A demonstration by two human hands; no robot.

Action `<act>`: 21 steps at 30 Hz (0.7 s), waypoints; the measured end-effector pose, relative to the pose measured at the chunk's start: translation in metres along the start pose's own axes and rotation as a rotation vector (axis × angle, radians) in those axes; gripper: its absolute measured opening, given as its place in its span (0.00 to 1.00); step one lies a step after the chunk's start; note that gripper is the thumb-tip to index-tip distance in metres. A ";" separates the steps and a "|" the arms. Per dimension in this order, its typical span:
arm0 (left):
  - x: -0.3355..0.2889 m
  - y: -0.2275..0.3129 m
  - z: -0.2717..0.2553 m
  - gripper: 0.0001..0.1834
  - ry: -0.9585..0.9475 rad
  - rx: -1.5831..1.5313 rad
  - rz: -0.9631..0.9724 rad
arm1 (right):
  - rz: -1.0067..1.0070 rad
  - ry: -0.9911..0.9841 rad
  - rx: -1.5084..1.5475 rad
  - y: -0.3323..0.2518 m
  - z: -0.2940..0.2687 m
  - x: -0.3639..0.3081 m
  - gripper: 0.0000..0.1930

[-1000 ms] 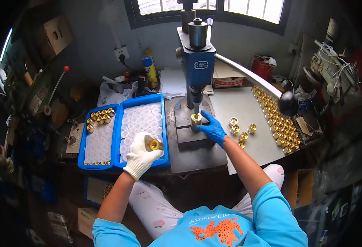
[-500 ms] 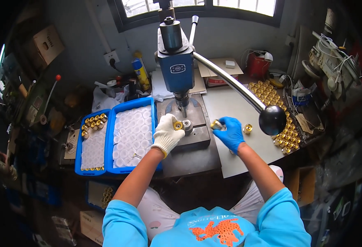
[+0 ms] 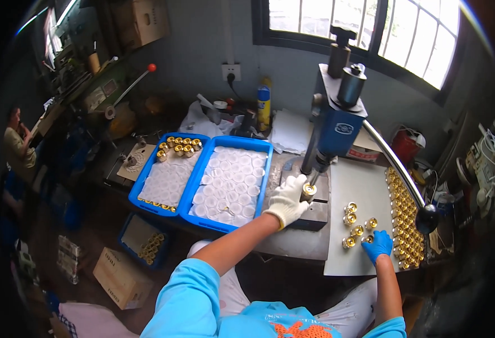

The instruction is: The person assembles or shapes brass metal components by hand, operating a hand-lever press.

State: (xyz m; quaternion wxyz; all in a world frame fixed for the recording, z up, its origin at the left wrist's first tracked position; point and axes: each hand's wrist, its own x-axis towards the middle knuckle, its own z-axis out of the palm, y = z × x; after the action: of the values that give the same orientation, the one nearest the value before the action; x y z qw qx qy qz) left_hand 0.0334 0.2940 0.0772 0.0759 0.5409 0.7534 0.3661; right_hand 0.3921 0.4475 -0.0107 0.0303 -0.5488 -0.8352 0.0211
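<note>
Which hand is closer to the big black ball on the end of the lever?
The right hand, in the blue glove, is closer: it rests just left of and below the black ball. The left hand, in the white glove, is farther left, under the blue press.

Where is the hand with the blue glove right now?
In the head view, the right hand rests at lower right on the grey sheet, touching loose gold caps.

brown carton – floor, lower left | brown box – shelf, top | press label – blue-white
</note>
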 end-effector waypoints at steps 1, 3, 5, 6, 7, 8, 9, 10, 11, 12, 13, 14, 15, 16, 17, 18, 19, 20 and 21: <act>-0.014 -0.005 -0.009 0.30 0.066 0.005 0.083 | 0.013 -0.008 -0.014 -0.010 -0.007 0.001 0.26; -0.035 -0.006 -0.013 0.32 0.158 -0.015 0.263 | -0.003 0.234 0.286 0.029 -0.014 0.017 0.31; -0.067 -0.015 -0.028 0.33 0.263 0.061 0.316 | -0.070 0.096 1.164 -0.014 -0.104 0.026 0.27; -0.079 -0.021 -0.030 0.33 0.277 0.056 0.330 | -0.207 0.081 1.403 -0.026 -0.151 0.020 0.27; -0.091 -0.029 -0.030 0.32 0.349 0.095 0.353 | -0.550 0.180 1.466 -0.070 -0.209 -0.008 0.29; -0.100 -0.037 -0.029 0.31 0.385 0.093 0.373 | -0.564 0.067 1.707 -0.105 -0.261 -0.028 0.30; -0.107 -0.046 -0.026 0.30 0.422 0.085 0.393 | -0.584 0.123 1.545 -0.118 -0.281 -0.041 0.31; -0.112 -0.051 -0.023 0.29 0.466 0.140 0.405 | -0.597 0.185 1.376 -0.128 -0.298 -0.050 0.31; -0.111 -0.048 -0.028 0.28 0.519 0.146 0.452 | -0.603 0.191 1.365 -0.130 -0.308 -0.056 0.31; -0.111 -0.046 -0.033 0.27 0.511 0.131 0.487 | -0.481 0.088 1.208 -0.130 -0.312 -0.061 0.31; -0.112 -0.044 -0.040 0.25 0.501 0.116 0.520 | -0.359 -0.010 1.049 -0.132 -0.312 -0.065 0.32; -0.110 -0.039 -0.050 0.24 0.113 0.122 0.436 | -0.264 -0.076 1.044 -0.133 -0.304 -0.069 0.32; -0.114 -0.037 -0.054 0.24 0.221 0.060 0.538 | -0.094 -0.135 1.067 -0.154 -0.296 -0.078 0.32; -0.114 -0.036 -0.051 0.25 0.355 -0.002 0.605 | -0.062 -0.138 0.948 -0.158 -0.271 -0.073 0.33; -0.116 -0.034 -0.048 0.26 0.487 -0.067 0.675 | -0.024 -0.144 0.928 -0.164 -0.245 -0.067 0.33; -0.119 -0.032 -0.048 0.27 0.476 -0.095 0.678 | 0.067 -0.204 0.968 -0.173 -0.228 -0.059 0.29; -0.123 -0.034 -0.043 0.28 0.414 -0.121 0.656 | 0.145 -0.272 1.088 -0.170 -0.205 -0.044 0.21; -0.122 -0.031 -0.041 0.28 0.417 -0.139 0.660 | 0.209 -0.238 1.237 -0.164 -0.173 -0.027 0.14; -0.123 -0.030 -0.041 0.29 0.420 -0.142 0.651 | 0.180 -0.239 1.168 -0.179 -0.161 -0.014 0.12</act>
State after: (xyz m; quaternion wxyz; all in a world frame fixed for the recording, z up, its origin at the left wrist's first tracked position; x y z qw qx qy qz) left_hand 0.0389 0.1630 0.0529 -0.1625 0.6583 0.5145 0.5250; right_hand 0.2455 0.3638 0.1617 0.2305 -0.5038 -0.6334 0.5403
